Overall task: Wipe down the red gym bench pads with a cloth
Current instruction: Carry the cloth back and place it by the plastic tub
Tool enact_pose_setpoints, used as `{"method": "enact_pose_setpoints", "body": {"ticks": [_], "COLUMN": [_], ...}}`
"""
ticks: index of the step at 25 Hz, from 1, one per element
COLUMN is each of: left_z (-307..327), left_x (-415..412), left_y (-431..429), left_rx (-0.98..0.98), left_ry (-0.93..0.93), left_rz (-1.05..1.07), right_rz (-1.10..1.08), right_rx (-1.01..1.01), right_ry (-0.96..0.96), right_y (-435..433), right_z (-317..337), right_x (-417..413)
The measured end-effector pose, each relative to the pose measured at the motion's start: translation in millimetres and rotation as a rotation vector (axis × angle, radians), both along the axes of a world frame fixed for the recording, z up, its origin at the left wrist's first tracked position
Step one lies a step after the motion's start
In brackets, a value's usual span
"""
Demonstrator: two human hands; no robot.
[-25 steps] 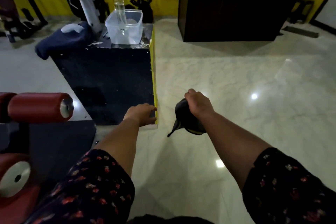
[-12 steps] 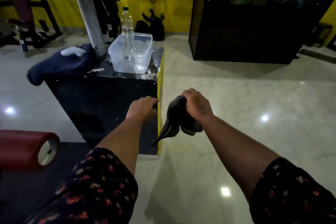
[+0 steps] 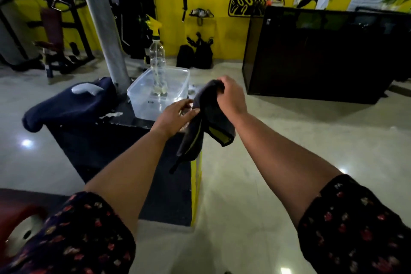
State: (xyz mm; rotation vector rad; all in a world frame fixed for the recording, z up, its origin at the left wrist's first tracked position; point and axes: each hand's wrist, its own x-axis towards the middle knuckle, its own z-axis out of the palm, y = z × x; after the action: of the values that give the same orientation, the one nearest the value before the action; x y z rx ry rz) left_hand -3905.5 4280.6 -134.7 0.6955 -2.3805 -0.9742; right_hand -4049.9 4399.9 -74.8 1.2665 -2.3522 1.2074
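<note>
A dark grey cloth (image 3: 206, 122) with a yellow edge hangs from my right hand (image 3: 231, 98), which grips its top in curled fingers. My left hand (image 3: 175, 117) reaches in from the left with straight fingers, their tips touching the cloth's side. Both hands hover over the right edge of a black box (image 3: 106, 153) with a yellow side. A red roller pad (image 3: 24, 216) of the gym bench shows only at the bottom left corner, mostly hidden by my left sleeve.
On the black box stand a clear plastic tub (image 3: 160, 98) with a spray bottle (image 3: 157, 60) in it, a folded dark blue cloth (image 3: 66, 104) and a grey pole (image 3: 102, 26). A large dark cabinet (image 3: 322, 55) stands at the right. Gym machines (image 3: 55, 35) line the yellow wall.
The view has tilted up and the bench pad has slid nearly out of sight. My right hand has raised the cloth, and my left hand has lifted off the box to touch it.
</note>
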Motion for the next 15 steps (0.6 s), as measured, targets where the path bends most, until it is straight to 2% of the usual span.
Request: {"method": "enact_pose_setpoints", "body": {"ticks": [4,13,15], "left_z": [29.4,64.9,70.5], "left_x": [-49.0,-138.6,-150.1], "left_y": [-26.4,-68.1,-66.8], "left_rx": [0.127,0.075,0.036], "left_ry": [0.138,0.282,0.252], "left_rz": [0.079,0.248,0.339], "right_rz": [0.138,0.284,0.292], "right_rx": [-0.086,-0.145,-0.164], "right_ry": [-0.018,-0.021,-0.018], "right_y": [-45.8,-109.9,-118.9], "right_z": [43.2,94.6,98.5], "right_x": [-53.3,-136.2,-145.3]}}
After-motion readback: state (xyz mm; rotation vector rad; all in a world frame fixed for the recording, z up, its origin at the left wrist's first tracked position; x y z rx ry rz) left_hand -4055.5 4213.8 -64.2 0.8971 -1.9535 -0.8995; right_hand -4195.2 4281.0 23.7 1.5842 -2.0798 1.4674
